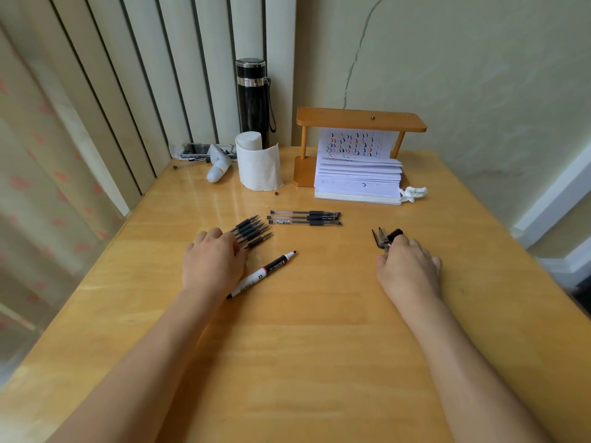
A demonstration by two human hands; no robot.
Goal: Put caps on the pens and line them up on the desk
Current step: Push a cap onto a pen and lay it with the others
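A person's two bare forearms reach across a wooden desk (319, 330) set in the corner of a room. The left hand (212, 263) lies palm down with its fingers spread over a loose bunch of uncapped black gel pens (252, 231), whose tips fan out to the far right; whether it grips any of them cannot be told. Just beside that hand, on its right, a white marker (262, 274) lies diagonally on the desk, its dark tip uncovered. The right hand (407, 266) is curled over a small cluster of pen caps (385, 239), clear and black, that poke out past its fingertips on the far side; the fingers pinch at the cluster.

Between the two hands and farther back, three capped gel pens (305, 218) lie side by side in a neat row, parallel to the desk's far edge. Behind them stands a small wooden shelf (361, 119) sheltering an open notebook (358, 174) with coloured marks, a crumpled tissue (414, 193) at its right. To the left are a toilet paper roll (257, 161), a black thermos flask (254, 97), a white handheld device (219, 166) and a phone (195, 149) by vertical blinds (128, 91).
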